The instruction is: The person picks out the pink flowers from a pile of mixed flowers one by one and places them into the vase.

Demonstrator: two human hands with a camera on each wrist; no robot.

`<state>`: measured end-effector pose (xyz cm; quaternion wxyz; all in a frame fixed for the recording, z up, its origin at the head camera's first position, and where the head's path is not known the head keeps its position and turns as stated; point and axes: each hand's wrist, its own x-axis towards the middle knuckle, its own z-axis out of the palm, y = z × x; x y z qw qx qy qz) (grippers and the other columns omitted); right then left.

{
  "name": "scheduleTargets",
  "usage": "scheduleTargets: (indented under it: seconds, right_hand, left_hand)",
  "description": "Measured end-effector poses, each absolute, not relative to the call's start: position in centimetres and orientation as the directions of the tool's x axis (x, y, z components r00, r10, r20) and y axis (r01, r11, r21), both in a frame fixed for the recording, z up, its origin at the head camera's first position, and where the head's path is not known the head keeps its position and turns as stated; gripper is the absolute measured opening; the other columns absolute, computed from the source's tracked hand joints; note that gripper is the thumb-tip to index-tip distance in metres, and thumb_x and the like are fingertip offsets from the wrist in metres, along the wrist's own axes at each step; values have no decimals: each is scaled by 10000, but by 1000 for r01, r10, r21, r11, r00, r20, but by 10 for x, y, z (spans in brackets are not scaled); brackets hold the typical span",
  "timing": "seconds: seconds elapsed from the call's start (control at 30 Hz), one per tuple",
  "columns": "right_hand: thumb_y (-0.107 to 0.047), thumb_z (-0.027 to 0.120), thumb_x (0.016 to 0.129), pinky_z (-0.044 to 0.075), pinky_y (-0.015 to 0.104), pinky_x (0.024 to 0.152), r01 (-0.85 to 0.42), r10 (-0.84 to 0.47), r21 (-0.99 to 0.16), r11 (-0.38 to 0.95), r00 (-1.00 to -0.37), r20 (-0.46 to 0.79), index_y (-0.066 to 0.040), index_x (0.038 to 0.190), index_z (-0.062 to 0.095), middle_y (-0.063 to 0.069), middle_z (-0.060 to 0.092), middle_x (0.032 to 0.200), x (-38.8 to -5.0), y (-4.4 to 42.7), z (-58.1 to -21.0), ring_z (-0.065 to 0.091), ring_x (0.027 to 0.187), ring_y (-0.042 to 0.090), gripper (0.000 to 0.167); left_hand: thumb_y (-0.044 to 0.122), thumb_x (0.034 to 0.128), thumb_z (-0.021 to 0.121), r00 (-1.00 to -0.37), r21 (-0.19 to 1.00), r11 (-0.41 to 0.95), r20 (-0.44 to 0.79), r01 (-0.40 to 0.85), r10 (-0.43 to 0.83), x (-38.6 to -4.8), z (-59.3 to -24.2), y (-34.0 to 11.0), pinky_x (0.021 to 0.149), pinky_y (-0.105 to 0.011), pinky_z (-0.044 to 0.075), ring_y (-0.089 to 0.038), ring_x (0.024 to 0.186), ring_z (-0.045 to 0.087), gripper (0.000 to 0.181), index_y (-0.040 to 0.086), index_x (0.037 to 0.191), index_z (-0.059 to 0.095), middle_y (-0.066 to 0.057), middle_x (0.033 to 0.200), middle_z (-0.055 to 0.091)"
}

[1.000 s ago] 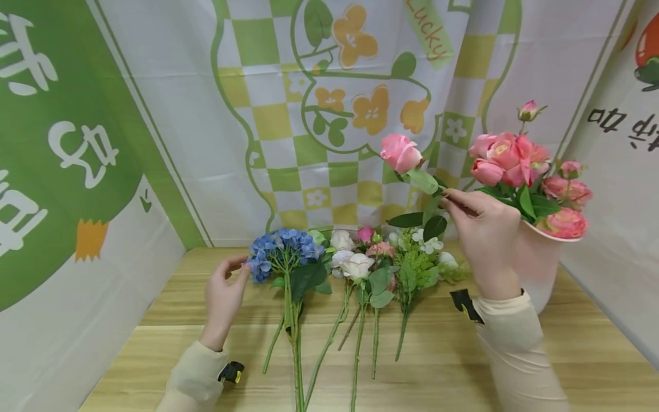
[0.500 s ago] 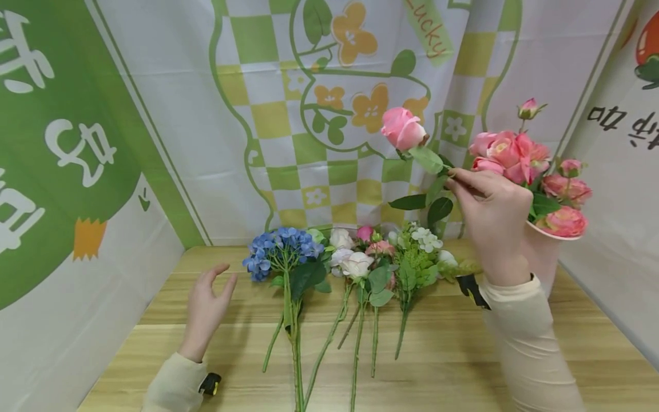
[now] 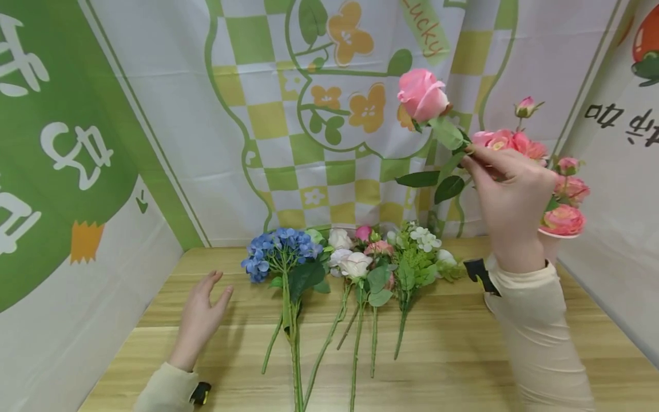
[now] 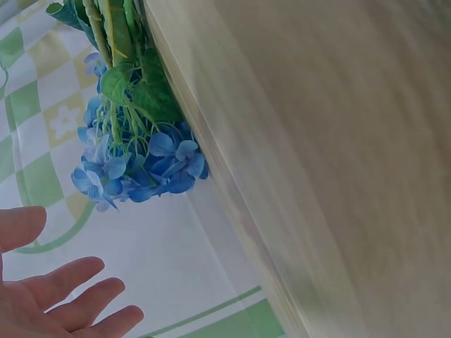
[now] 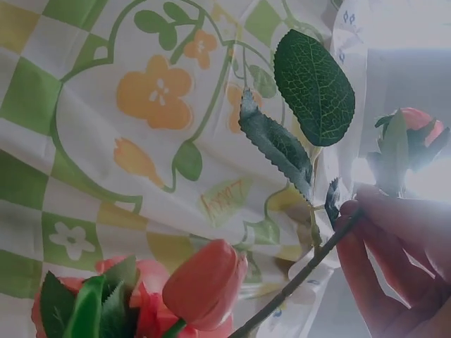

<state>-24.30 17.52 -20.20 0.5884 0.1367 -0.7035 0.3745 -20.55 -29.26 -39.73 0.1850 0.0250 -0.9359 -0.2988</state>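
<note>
Between thumb and fingers, my right hand pinches the stem of a pink rose, raised above the table beside the vase. In the right wrist view the rose's stem slants down past the pink flowers in the vase. My left hand hovers over the table's left side, fingers loosely spread and holding nothing. Nearest to it lies a blue hydrangea, a short distance to its right. The left wrist view shows the hydrangea apart from the fingertips.
White roses and green sprigs with small white blossoms lie along the table's back, stems toward me. At right a pink vase, partly hidden by my right arm, holds several pink flowers. A patterned cloth hangs behind.
My right hand has lifted the pink rose higher and moved right, toward the vase. My left hand has drawn away from the hydrangea, leftward and down, its fingers opening out.
</note>
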Motion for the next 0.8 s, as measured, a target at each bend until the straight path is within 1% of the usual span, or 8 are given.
scheduleTargets:
  seconds: [0.07, 0.1, 0.23, 0.43, 0.5, 0.67, 0.73, 0.8]
  right_hand:
    - [-161, 764, 800, 462, 34, 717, -649, 274, -382, 658, -266, 924, -82, 924, 768, 116, 736, 907, -243, 178, -199, 580, 790, -200, 147]
    - [-153, 767, 796, 468, 39, 711, -655, 287, -389, 648, -263, 921, -84, 925, 768, 122, 736, 899, -243, 179, -198, 581, 775, -198, 147]
    - [-125, 777, 779, 494, 69, 706, -667, 340, -427, 610, -267, 902, -94, 916, 772, 144, 736, 882, -242, 183, -193, 614, 734, -144, 141]
    - [-108, 787, 761, 513, 94, 674, -697, 417, -472, 540, -265, 869, -114, 895, 774, 114, 742, 872, -231, 182, -182, 644, 683, -56, 134]
    - [-115, 782, 768, 514, 97, 667, -712, 428, -466, 524, -253, 868, -118, 889, 774, 91, 745, 862, -227, 182, -178, 649, 677, -34, 122]
    - [-86, 778, 768, 522, 119, 639, -772, 456, -436, 463, -215, 864, -71, 853, 771, 103, 743, 839, -226, 184, -173, 667, 664, 30, 86]
    - [-68, 774, 769, 529, 132, 638, -789, 461, -421, 448, -200, 865, -48, 846, 767, 138, 737, 839, -228, 187, -172, 676, 662, 44, 80]
    - [-72, 778, 766, 531, 133, 640, -786, 466, -419, 455, -191, 864, -54, 842, 769, 124, 739, 839, -230, 189, -171, 677, 667, 43, 79]
  left_hand:
    - [276, 970, 528, -928, 566, 822, 336, 65, -159, -205, -397, -294, 1076, -626, 226, -499, 1322, 300, 534, -71, 1363, 424, -284, 1464, 332]
    - [272, 969, 531, -927, 565, 822, 340, 67, -158, -205, -397, -294, 1075, -625, 229, -500, 1320, 304, 533, -74, 1361, 426, -285, 1462, 336]
    - [281, 970, 529, -928, 558, 827, 338, 65, -155, -203, -397, -296, 1074, -627, 228, -501, 1320, 301, 540, -76, 1362, 423, -287, 1462, 333]
    - [313, 974, 519, -932, 554, 830, 330, 59, -153, -202, -398, -301, 1068, -634, 232, -507, 1319, 295, 572, -75, 1377, 402, -291, 1467, 321]
    - [317, 972, 522, -930, 546, 836, 334, 59, -152, -200, -399, -303, 1060, -639, 239, -512, 1312, 300, 579, -79, 1377, 399, -295, 1464, 324]
    - [318, 972, 520, -929, 540, 840, 336, 55, -155, -197, -400, -309, 1051, -644, 245, -523, 1300, 307, 581, -85, 1373, 399, -309, 1450, 332]
    - [315, 971, 522, -930, 543, 838, 331, 52, -158, -196, -400, -311, 1053, -642, 243, -525, 1298, 307, 580, -85, 1372, 399, -315, 1445, 333]
    - [307, 968, 528, -930, 542, 839, 332, 49, -161, -196, -401, -314, 1047, -644, 252, -528, 1292, 315, 576, -86, 1370, 404, -317, 1441, 340]
